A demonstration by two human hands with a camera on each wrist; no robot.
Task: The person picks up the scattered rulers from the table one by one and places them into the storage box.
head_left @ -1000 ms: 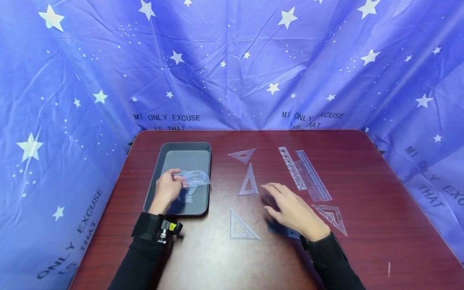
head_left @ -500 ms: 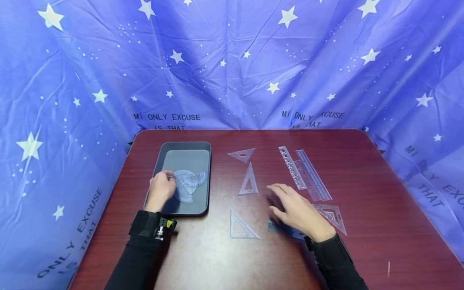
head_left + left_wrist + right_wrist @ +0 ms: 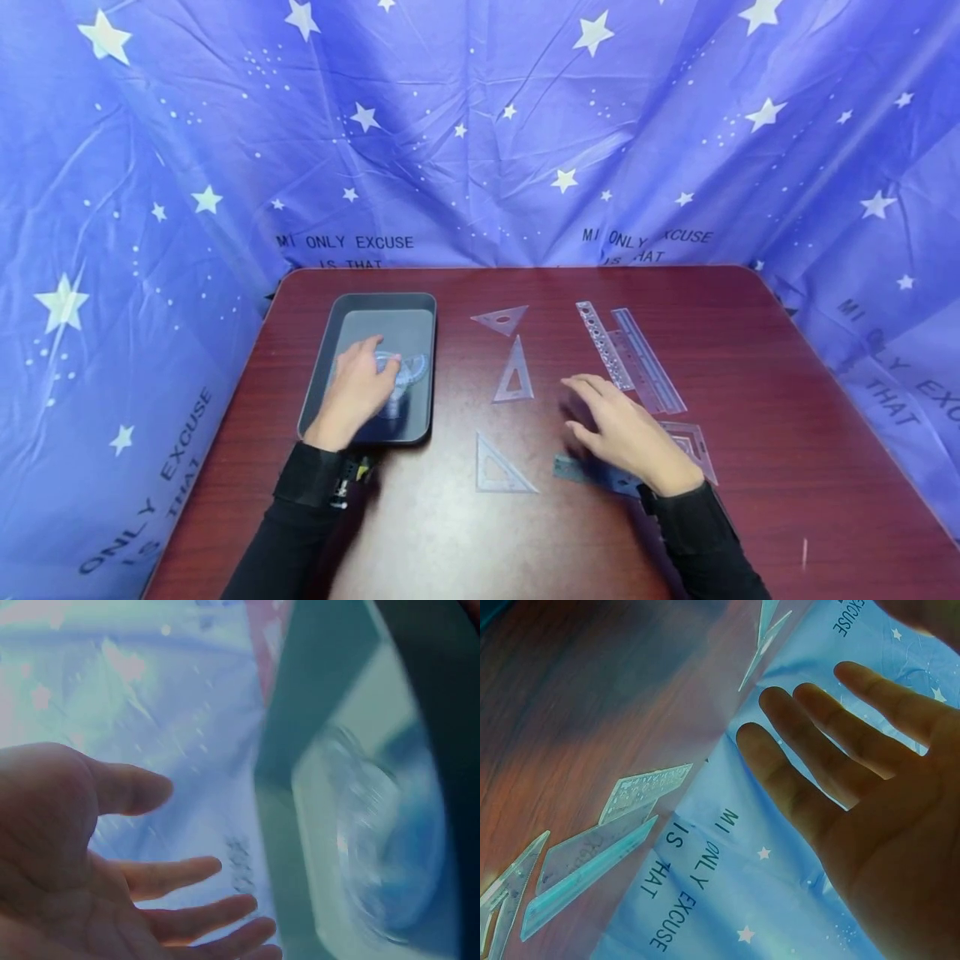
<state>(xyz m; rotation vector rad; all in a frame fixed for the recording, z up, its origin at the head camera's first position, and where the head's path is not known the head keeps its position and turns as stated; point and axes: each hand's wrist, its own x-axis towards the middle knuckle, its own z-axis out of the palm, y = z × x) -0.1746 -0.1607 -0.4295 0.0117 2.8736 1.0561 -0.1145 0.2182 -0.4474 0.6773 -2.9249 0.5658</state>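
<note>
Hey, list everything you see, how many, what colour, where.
Table: one, red-brown, foreground
Curtain: count unclear, blue-violet with white stars, around table
Tray: one, dark grey, table's left
Protractors: count unclear, transparent, in tray
Set squares: four, transparent, three mid-table, one farther right
Rulers: at least two, transparent, table's right side
Flat strip: one, teal-blue, near centre-right, partly hidden
Sliver: one, pale, table's near right
Device: one, yellow-silver, left wrist
Wristbands: two, black, on wrists
Sleeves: two, black, on forearms
Left hand: one, bare, over tray
Right hand: one, bare, above table

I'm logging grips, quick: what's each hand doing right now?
Left hand: open, holding nothing, over the tray.
Right hand: open, holding nothing.
</note>
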